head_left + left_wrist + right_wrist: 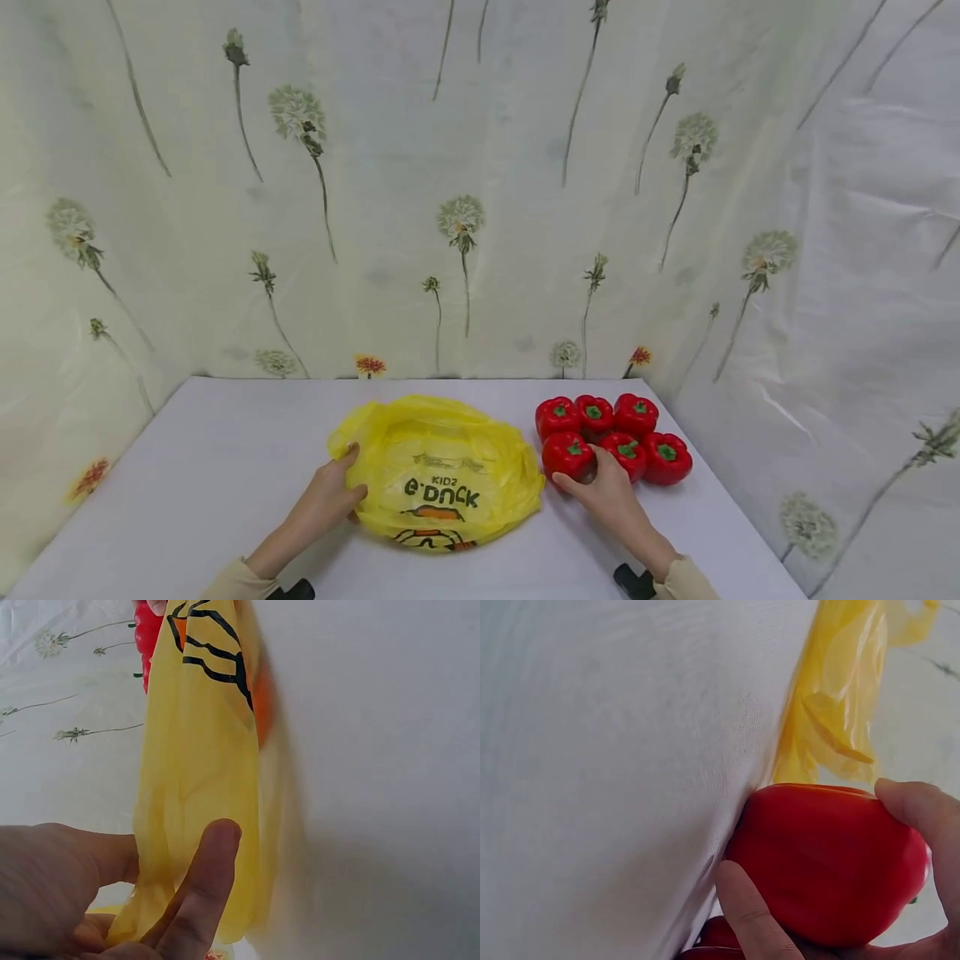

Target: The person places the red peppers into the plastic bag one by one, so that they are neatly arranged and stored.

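A yellow plastic bag (480,454) with "KIDZ e·DUCK" printing and a duck drawing lies crumpled in the middle of the white table. My left hand (333,490) holds the bag's left edge; in the left wrist view, fingers (214,874) lie on the near side of the film (199,765). On the right, my right hand (609,493) grips the front-left red bell pepper (564,455) of a cluster, thumb and fingers on opposite sides. That pepper (817,862) appears close to the table surface in the right wrist view, its green stem mostly hidden there.
Several more red bell peppers (666,458) stand close together behind and right of the gripped one, near the table's right edge. A pale curtain (510,192) with dandelion prints hangs behind and beside the white table (232,450).
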`<state>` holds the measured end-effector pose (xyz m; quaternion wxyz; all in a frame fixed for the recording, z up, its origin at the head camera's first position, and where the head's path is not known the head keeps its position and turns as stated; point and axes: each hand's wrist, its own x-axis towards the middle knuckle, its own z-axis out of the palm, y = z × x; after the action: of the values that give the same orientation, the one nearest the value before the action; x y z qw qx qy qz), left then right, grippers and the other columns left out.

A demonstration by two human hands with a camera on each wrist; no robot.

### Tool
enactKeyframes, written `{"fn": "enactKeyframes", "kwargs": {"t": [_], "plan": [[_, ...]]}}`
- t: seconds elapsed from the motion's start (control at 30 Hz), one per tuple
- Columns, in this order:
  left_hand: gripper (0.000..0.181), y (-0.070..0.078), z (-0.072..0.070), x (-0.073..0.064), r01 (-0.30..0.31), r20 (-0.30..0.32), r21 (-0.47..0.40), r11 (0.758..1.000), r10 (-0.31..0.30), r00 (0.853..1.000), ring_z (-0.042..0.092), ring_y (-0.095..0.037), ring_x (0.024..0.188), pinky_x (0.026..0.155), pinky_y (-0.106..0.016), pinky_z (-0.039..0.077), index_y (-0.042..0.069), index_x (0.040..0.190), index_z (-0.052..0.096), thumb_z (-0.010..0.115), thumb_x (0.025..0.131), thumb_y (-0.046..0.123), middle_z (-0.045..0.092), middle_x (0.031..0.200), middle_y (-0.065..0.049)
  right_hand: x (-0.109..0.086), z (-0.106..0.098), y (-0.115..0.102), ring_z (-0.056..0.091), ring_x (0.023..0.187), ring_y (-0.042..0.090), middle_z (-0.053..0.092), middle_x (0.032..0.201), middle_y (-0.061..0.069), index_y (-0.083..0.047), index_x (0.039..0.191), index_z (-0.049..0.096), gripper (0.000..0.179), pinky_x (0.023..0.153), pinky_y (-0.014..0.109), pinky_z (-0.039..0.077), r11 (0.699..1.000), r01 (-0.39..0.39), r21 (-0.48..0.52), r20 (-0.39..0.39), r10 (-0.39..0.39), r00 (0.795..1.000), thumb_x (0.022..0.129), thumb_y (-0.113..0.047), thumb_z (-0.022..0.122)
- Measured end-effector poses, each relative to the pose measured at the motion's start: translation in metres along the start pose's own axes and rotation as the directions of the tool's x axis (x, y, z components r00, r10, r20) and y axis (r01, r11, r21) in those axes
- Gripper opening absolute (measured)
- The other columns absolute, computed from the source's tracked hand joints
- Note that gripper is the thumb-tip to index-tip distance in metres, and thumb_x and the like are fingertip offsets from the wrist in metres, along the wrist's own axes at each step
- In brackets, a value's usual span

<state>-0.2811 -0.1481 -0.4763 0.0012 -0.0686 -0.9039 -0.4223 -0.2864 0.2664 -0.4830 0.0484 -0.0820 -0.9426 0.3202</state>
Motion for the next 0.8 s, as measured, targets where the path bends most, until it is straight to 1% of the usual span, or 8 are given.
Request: {"fn": "enactKeyframes", "kwargs": {"t": [0.03,0.1,0.23,0.37,0.53,0.7,0.8], "plan": [[0.070,0.0005,0.0000,0.0000,0.000,0.002,-0.012,1.000,0.000,1.000,0.053,-0.013,0.042,0.041,-0.025,0.043,-0.011,0.145,0.030,0.061,0.083,0.003,0.032,0.148,-0.032,-0.0004,-0.0004,0.0001,0.043,0.128,0.042,0.044,0.141,0.028,0.005,0.142,0.034,0.106,0.095,0.057,0.048,1.000,-0.003,-0.002,0.005,0.003,1.000,0.072,-0.065,0.071],[0.071,0.0017,-0.0003,-0.0004,-0.006,0.002,-0.030,1.000,0.006,1.000,0.057,-0.014,0.043,0.041,-0.025,0.044,-0.010,0.145,0.029,0.060,0.083,0.001,0.032,0.148,-0.033,-0.0009,-0.0012,0.0005,0.042,0.128,0.042,0.043,0.142,0.028,0.005,0.143,0.033,0.106,0.095,0.058,0.048,1.000,-0.006,-0.008,0.011,0.006,1.000,0.073,-0.065,0.070],[0.072,0.0036,-0.0012,-0.0014,-0.015,-0.003,-0.045,0.999,0.015,1.000,0.058,-0.013,0.043,0.040,-0.026,0.046,-0.012,0.145,0.028,0.062,0.082,-0.001,0.033,0.146,-0.036,0.0007,-0.0014,0.0014,0.043,0.128,0.042,0.043,0.142,0.028,0.005,0.143,0.032,0.104,0.095,0.057,0.048,1.000,0.012,-0.015,0.020,-0.011,1.000,0.075,-0.063,0.070],[0.072,0.0039,-0.0010,-0.0017,-0.009,-0.005,-0.057,0.998,0.009,1.000,0.057,-0.013,0.044,0.041,-0.026,0.048,-0.013,0.144,0.029,0.064,0.082,-0.002,0.035,0.143,-0.038,0.0035,-0.0011,0.0013,0.046,0.126,0.041,0.046,0.141,0.028,0.004,0.142,0.034,0.101,0.091,0.053,0.051,1.000,0.013,0.007,0.013,-0.013,1.000,0.074,-0.060,0.073],[0.072,0.0020,0.0008,-0.0012,-0.001,-0.001,-0.046,0.999,0.001,1.000,0.056,-0.013,0.044,0.041,-0.026,0.047,-0.013,0.144,0.029,0.065,0.083,0.002,0.035,0.145,-0.037,0.0047,-0.0006,0.0017,0.047,0.124,0.040,0.048,0.139,0.027,0.003,0.142,0.036,0.099,0.088,0.050,0.054,1.000,-0.003,0.031,0.011,0.002,1.000,0.073,-0.057,0.075],[0.069,0.0020,0.0007,-0.0017,-0.003,-0.005,-0.038,0.999,0.002,1.000,0.057,-0.013,0.043,0.041,-0.026,0.046,-0.012,0.144,0.030,0.064,0.086,0.005,0.034,0.145,-0.036,0.0026,-0.0004,0.0012,0.045,0.127,0.041,0.046,0.140,0.027,0.003,0.142,0.035,0.096,0.092,0.054,0.051,1.000,0.006,0.014,0.013,-0.006,1.000,0.075,-0.053,0.076],[0.069,0.0028,0.0005,-0.0016,-0.009,-0.006,-0.045,0.999,0.008,1.000,0.057,-0.014,0.043,0.041,-0.026,0.046,-0.012,0.144,0.031,0.064,0.086,0.005,0.034,0.145,-0.037,0.0006,-0.0013,-0.0006,0.048,0.123,0.041,0.045,0.140,0.028,0.003,0.143,0.034,0.095,0.087,0.051,0.055,1.000,0.004,0.018,0.022,-0.004,1.000,0.075,-0.049,0.077]]}}
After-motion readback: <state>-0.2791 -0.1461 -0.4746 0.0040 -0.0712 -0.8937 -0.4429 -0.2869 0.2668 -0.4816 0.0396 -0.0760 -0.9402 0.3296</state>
